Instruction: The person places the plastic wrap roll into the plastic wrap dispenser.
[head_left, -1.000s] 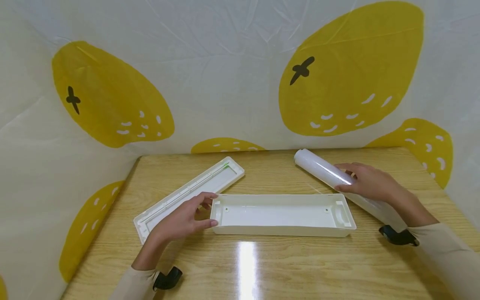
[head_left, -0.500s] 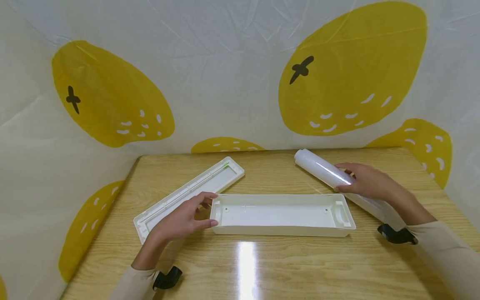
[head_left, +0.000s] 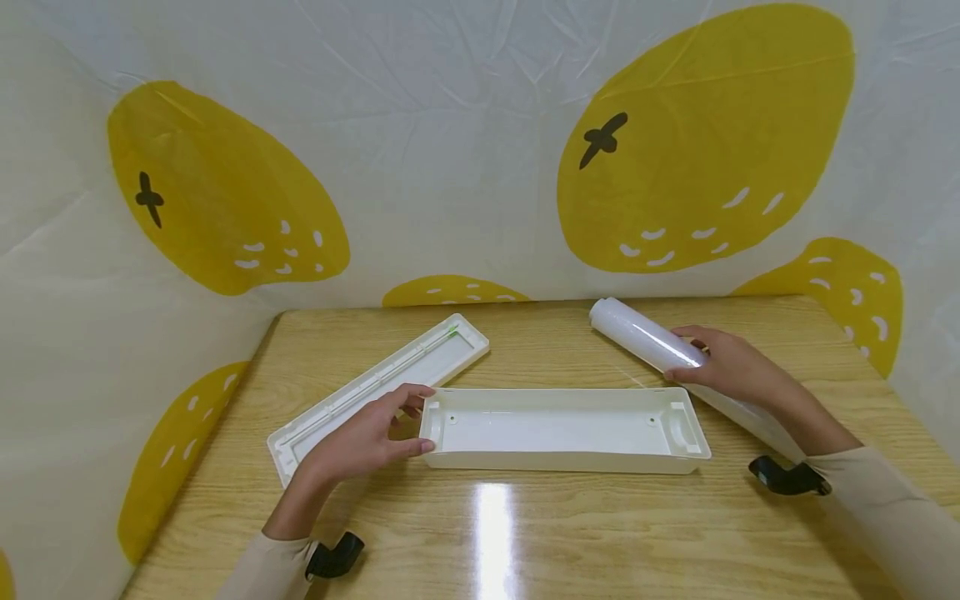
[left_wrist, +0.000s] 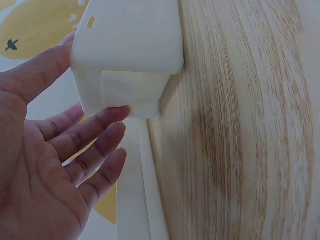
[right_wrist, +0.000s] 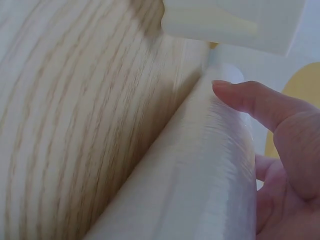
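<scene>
A long cream-white plastic box (head_left: 555,462), open at the top, lies crosswise on the table. My left hand (head_left: 360,442) grips its left end, thumb at the near corner and fingers at the far one; the left wrist view shows the box end (left_wrist: 127,37) between thumb and fingers. On the right, a roll of cling film (head_left: 637,333) lies slantwise, one end toward the back. My right hand (head_left: 735,367) holds the roll around its middle, and in the right wrist view the thumb lies along the shiny film (right_wrist: 185,175).
Behind my left hand, a long white lid (head_left: 375,383) with a thin rail and a green spot lies slantwise, underside up. The wooden table (head_left: 600,533) meets a white sheet with yellow lemons (head_left: 705,150) at the back.
My right wrist has shifted very slightly to the left while the hand stays on the roll. Box, lid and left hand look the same.
</scene>
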